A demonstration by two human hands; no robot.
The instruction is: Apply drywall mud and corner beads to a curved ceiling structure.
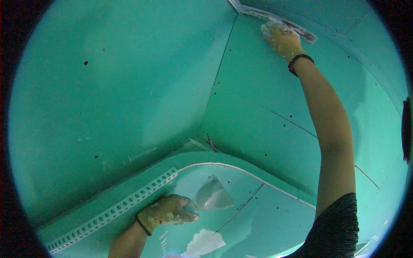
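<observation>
My right hand (282, 39) is raised high at the upper right, its fingers bent against a long pale strip (307, 35) with dark smears. The strip runs along the corner line where two green board surfaces meet. Whitish compound coats the fingers, and the palm side is hidden. Low in the view, my left hand (167, 211) is closed around the handle of a putty knife (214, 194). Its broad grey blade points up and to the right and carries some pale compound. Dried compound also marks the left hand.
Green drywall boards (129, 86) with dark screw holes surround me. A white perforated corner bead (116, 210) follows the lower left edge, and a pale curved edge (245, 170) continues from it. Red wires (211, 142) poke out in the corner. A white patch (205, 243) shows below the left hand.
</observation>
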